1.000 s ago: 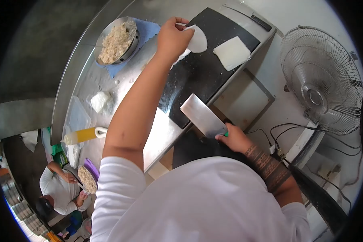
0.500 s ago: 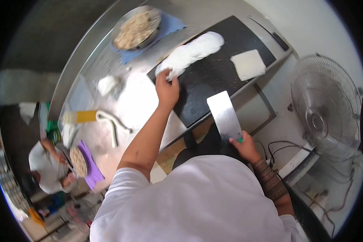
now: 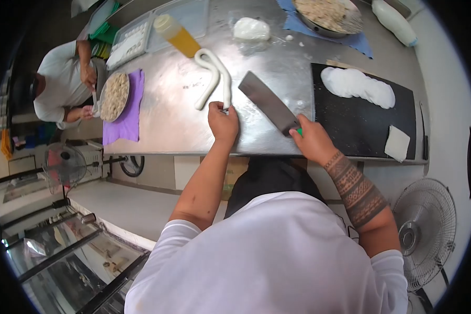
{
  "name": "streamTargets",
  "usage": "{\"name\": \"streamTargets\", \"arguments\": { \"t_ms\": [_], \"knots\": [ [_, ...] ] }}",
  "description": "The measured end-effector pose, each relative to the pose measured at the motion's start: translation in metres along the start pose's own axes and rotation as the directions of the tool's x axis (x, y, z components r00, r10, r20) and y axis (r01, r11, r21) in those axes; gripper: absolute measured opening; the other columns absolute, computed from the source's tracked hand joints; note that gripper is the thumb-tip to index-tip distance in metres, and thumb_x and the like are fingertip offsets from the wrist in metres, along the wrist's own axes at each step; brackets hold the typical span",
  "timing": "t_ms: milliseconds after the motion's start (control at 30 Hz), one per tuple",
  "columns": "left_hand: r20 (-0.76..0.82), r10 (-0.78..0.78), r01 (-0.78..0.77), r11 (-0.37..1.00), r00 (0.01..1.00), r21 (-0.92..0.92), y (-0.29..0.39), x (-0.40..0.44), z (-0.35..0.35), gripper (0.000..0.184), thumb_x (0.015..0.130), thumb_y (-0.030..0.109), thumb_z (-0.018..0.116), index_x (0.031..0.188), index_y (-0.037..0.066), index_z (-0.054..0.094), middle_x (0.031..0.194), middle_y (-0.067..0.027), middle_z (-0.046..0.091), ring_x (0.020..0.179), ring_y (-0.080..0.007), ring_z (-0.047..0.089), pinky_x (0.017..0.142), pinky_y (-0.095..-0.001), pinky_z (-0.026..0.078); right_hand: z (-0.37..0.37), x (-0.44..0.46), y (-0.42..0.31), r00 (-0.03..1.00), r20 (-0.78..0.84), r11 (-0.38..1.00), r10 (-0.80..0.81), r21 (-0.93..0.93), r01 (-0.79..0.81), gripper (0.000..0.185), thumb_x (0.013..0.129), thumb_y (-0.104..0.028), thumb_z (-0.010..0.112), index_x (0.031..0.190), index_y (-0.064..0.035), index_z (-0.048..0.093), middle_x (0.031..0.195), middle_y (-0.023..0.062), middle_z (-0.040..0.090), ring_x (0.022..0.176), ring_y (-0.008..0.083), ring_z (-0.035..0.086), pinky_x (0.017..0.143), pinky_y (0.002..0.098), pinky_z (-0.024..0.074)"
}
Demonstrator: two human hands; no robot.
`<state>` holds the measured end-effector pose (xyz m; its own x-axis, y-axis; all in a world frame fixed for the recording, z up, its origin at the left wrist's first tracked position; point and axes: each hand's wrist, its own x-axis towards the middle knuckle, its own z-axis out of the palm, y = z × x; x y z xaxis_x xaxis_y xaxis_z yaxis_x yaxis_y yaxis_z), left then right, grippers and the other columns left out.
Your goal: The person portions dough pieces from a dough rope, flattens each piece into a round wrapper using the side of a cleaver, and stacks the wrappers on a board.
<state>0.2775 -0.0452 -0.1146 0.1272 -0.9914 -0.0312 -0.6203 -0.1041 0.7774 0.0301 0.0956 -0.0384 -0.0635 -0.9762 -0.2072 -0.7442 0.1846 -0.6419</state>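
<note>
The smooth white dough rope (image 3: 213, 77) lies in a narrow bend on the shiny steel desk (image 3: 162, 102), its fold at the far side and both ends toward the near edge. It looks soft, light and stretchy, likely to dent or thin under a hard pinch and perhaps slightly slick; a loose hold close to an end, with the length supported by the metal, should suit it. The left hand (image 3: 223, 123) has its fingers gathered at the right-hand end, though how firmly they grip cannot be told. The right hand (image 3: 311, 140), apart from it, is closed on the green handle (image 3: 299, 131) of a broad steel cleaver (image 3: 268, 103). Just beyond the fold stands a squeeze bottle of yellow liquid (image 3: 178, 36); farther right, overlapping thin white rounds (image 3: 357, 88) lie on a black board (image 3: 345, 123).
</note>
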Motion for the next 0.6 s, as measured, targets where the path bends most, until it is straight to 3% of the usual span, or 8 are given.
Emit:
{"name": "streamTargets", "arguments": {
  "t_ms": [33,133,267,400,500,600],
  "knots": [
    [-0.076,0.119,-0.112,0.989,0.990,0.094,-0.014,0.006,0.000,0.033,0.087,0.013,0.081,0.111,0.000,0.063,0.101,-0.0189,0.072,0.095,-0.0338,0.069,0.085,-0.0454,0.055,0.001,0.015,-0.012,0.999,0.027,0.996,-0.025,-0.089,0.028,0.027,0.102,-0.021,0.067,0.118,0.0000,0.059,0.093,0.0249,0.073,0.093,0.0475,0.071,0.081,0.0564,0.0553],
    [-0.110,0.477,-0.438,0.861,0.872,0.257,-0.048,0.025,-0.013,0.028,0.086,0.012,0.081,0.108,0.000,0.067,0.103,-0.0183,0.071,0.090,-0.0345,0.069,0.082,-0.0445,0.056,-0.002,0.047,-0.043,0.983,0.095,0.936,-0.157,-0.304,0.178,0.020,0.103,-0.017,0.061,0.116,-0.0027,0.058,0.089,0.0235,0.074,0.087,0.0441,0.073,0.077,0.0554,0.0573],
    [0.075,0.340,-0.347,0.929,0.937,0.131,-0.050,0.036,-0.027,0.024,0.087,0.010,0.077,0.108,0.003,0.070,0.107,-0.0182,0.068,0.097,-0.0382,0.065,0.087,-0.0476,0.054,-0.006,0.073,-0.076,0.956,0.186,0.851,-0.226,-0.441,0.287,0.017,0.098,-0.009,0.057,0.114,-0.0033,0.059,0.086,0.0220,0.074,0.080,0.0412,0.075,0.070,0.0524,0.0591],
    [0.091,0.336,-0.343,0.936,0.937,0.076,-0.049,0.036,-0.032,0.025,0.086,0.011,0.078,0.109,0.002,0.072,0.107,-0.0188,0.069,0.096,-0.0392,0.066,0.086,-0.0489,0.055,0.020,0.082,-0.068,0.942,0.173,0.825,-0.288,-0.456,0.335,0.019,0.096,-0.005,0.058,0.115,-0.0041,0.058,0.084,0.0208,0.073,0.080,0.0401,0.075,0.070,0.0501,0.0595],
    [0.079,0.370,-0.378,0.919,0.926,0.115,-0.048,0.038,-0.034,0.024,0.089,0.009,0.076,0.111,0.001,0.071,0.097,-0.0167,0.068,0.088,-0.0330,0.067,0.081,-0.0443,0.056,0.030,0.080,-0.064,0.960,0.158,0.856,-0.231,-0.435,0.278,0.019,0.097,-0.007,0.059,0.116,-0.0042,0.057,0.084,0.0208,0.073,0.081,0.0405,0.075,0.071,0.0509,0.0590],
    [0.077,0.135,-0.117,0.973,0.988,-0.200,-0.032,0.038,-0.047,0.024,0.092,0.007,0.073,0.115,0.001,0.070,0.088,-0.0103,0.066,0.076,-0.0213,0.065,0.073,-0.0365,0.055,0.023,0.055,-0.072,0.990,0.120,0.938,-0.078,-0.329,0.113,0.016,0.101,-0.012,0.060,0.114,-0.0035,0.058,0.088,0.0213,0.073,0.084,0.0426,0.074,0.074,0.0546,0.0578]
  ]
}}
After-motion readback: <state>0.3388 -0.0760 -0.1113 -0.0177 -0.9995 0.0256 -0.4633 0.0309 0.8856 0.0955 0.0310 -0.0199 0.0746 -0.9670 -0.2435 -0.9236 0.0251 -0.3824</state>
